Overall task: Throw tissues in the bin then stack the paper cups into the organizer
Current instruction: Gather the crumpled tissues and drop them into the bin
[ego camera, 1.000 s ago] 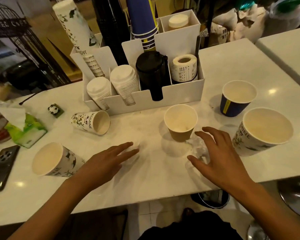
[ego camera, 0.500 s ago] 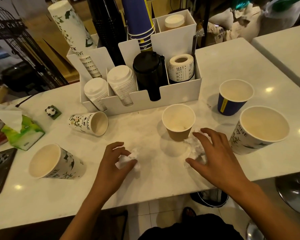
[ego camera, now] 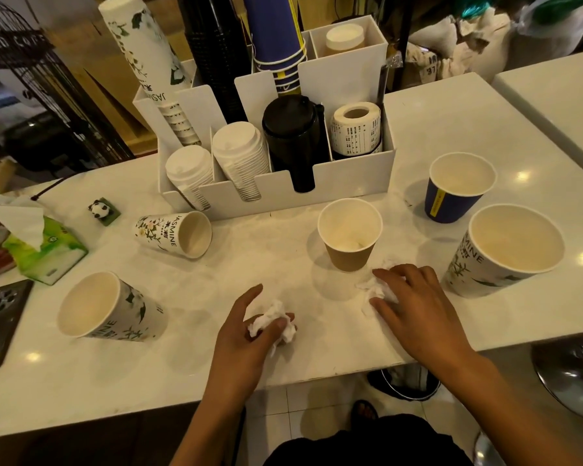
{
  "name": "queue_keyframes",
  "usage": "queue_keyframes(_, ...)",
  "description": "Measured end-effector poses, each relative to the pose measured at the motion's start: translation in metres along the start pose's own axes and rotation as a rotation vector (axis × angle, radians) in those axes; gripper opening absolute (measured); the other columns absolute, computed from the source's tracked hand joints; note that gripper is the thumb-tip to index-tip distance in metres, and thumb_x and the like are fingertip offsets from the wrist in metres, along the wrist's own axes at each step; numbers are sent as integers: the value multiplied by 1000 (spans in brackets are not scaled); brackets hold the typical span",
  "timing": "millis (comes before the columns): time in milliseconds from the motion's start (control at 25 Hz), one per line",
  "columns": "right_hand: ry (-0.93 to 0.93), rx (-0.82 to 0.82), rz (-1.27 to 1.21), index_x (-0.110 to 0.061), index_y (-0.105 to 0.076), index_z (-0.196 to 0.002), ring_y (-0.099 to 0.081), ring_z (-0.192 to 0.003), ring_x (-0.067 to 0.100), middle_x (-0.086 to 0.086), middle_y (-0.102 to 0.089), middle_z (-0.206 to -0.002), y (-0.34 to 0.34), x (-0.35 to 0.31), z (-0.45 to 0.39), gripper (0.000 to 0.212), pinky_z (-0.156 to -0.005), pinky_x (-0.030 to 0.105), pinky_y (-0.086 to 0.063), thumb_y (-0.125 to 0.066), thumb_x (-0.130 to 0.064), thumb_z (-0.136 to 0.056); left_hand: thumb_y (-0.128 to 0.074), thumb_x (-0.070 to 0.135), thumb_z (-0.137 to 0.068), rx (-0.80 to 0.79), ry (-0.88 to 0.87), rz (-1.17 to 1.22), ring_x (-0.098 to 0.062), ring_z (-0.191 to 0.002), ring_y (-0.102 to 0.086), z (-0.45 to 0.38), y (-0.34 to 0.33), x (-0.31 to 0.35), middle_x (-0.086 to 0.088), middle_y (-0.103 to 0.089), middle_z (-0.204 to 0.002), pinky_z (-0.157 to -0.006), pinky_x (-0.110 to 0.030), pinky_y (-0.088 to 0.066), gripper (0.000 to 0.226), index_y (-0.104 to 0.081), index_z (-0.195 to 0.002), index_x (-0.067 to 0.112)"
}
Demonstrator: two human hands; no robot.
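Observation:
My left hand (ego camera: 246, 334) is closed around a crumpled white tissue (ego camera: 270, 317) near the table's front edge. My right hand (ego camera: 414, 311) lies over a second crumpled tissue (ego camera: 373, 286), fingers curled onto it, just in front of the upright brown paper cup (ego camera: 350, 234). A blue cup (ego camera: 458, 187) and a large floral cup (ego camera: 505, 250) stand upright at the right. Two floral cups lie on their sides at the left: a small one (ego camera: 174, 234) and a larger one (ego camera: 110, 307). The white organizer (ego camera: 276, 193) stands behind them. A bin (ego camera: 404, 381) shows under the table edge.
The organizer holds stacked lids, a black flask, a label roll and tall cup stacks. At the left are a green tissue pack (ego camera: 42, 250), a panda figure (ego camera: 101, 210) and a phone (ego camera: 0, 317). A stool base (ego camera: 572, 375) stands at the lower right.
My left hand went from flat and open to closed on the left tissue and pulled it slightly toward me. My right hand's fingers curled further onto the right tissue.

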State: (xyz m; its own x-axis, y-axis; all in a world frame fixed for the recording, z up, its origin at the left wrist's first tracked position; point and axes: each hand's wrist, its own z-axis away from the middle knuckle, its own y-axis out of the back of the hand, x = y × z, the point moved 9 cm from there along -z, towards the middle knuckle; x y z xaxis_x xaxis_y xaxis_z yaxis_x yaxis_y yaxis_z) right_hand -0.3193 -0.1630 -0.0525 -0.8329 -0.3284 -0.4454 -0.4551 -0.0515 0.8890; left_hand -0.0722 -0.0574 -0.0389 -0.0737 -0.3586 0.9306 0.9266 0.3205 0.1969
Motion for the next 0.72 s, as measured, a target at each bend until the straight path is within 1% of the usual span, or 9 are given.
queue_keyframes(80, -3, 1, -17, -17, -67, -120, -49, -103, 25, 5, -63, -113, -3, 0, 1, 35, -74, 34, -48, -71, -22, -86, -66, 12, -93, 40, -3, 20, -18, -95, -76, 1, 2, -2, 0, -79, -102, -86, -30, -59, 34, -64, -122, 29)
queue_keyframes(160, -3, -9, -19, -15, -70, -113, -51, -99, 25, 6, -63, -109, -5, -2, 3, 27, -71, 33, -48, -71, -16, -86, -62, 11, -95, 61, 16, 64, -24, -93, -76, 3, 2, -6, -1, -79, -104, -85, -39, -60, 24, -70, -116, 22)
queue_keyframes(320, 11, -42, -77, -14, -71, -104, -56, -94, 26, 5, -64, -105, -5, -7, 4, 22, -73, 30, -46, -69, -5, -84, -55, 16, -99, 45, 53, 175, -31, -89, -76, 5, 0, -5, -5, -77, -107, -73, -38, -63, 22, -67, -118, 14)
queue_keyframes(400, -60, -65, -279, -19, -72, -99, -59, -89, 12, -2, -67, -102, 4, -10, 7, 20, -74, 19, -42, -65, -5, -87, -53, 17, -101, 29, 50, 185, -35, -87, -76, 8, -3, -1, -7, -76, -107, -70, -41, -63, 20, -65, -117, 14)
queue_keyframes(440, -150, -88, -463, -22, -74, -95, -60, -83, 3, -6, -69, -98, 9, -10, 10, 19, -71, 13, -42, -65, -7, -88, -52, 17, -102, 17, 48, 179, -36, -87, -76, 10, -5, 1, -8, -76, -108, -70, -42, -63, 20, -65, -116, 14)
queue_keyframes(480, -239, -127, -673, -23, -75, -91, -60, -75, 0, -9, -71, -92, 13, -13, 14, 18, -67, 9, -43, -66, -7, -89, -51, 16, -102, 3, 43, 172, -34, -90, -76, 13, -7, 3, -7, -75, -110, -73, -43, -63, 19, -65, -116, 15)
queue_keyframes(560, -336, -173, -1024, -18, -77, -88, -62, -65, 3, -5, -74, -84, 22, -26, 21, 16, -61, 12, -48, -68, -5, -88, -51, 17, -102, -30, 16, 155, -28, -100, -75, 18, -15, 12, -3, -75, -115, -84, -47, -60, 19, -66, -114, 18)
queue_keyframes(640, -346, -197, -1183, -13, -77, -88, -63, -64, 8, 1, -75, -81, 30, -41, 27, 12, -59, 18, -51, -70, -4, -86, -54, 22, -100, -63, -47, 97, -19, -108, -71, 26, -24, 24, 6, -74, -117, -93, -45, -56, 19, -70, -110, 25)
queue_keyframes(720, -359, -215, -1253, -13, -78, -89, -65, -66, 10, 2, -76, -83, 31, -51, 31, 14, -59, 19, -51, -70, -3, -85, -56, 27, -97, -99, -113, 31, -8, -100, -70, 36, -36, 40, 13, -75, -113, -89, -29, -56, 18, -71, -107, 29)
